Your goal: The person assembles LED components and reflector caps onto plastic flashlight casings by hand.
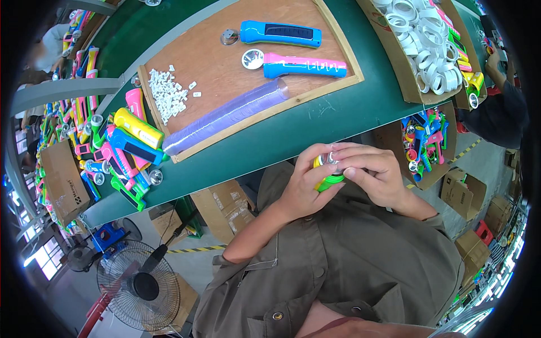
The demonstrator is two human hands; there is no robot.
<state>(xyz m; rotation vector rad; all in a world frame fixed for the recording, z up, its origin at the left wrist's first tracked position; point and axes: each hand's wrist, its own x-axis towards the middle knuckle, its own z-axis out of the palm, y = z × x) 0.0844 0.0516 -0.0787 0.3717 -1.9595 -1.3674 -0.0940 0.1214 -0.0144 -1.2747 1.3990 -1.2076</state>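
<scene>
In front of my body, past the table's near edge, my left hand is closed around a green and yellow flashlight. My right hand has its fingers curled over the shiny, clear head of the same flashlight; the fingers partly hide that end. Beyond my hands, a wood-rimmed board carries a blue flashlight and a pink and blue flashlight, each with a reflector at its left end. A long stack of clear purplish discs lies along the near rim, beside a heap of small white pieces.
Colourful flashlights are piled on the green table at left. A carton of white rings stands at right, above a carton of flashlight parts. A standing fan is lower left; a person's dark sleeve shows far right.
</scene>
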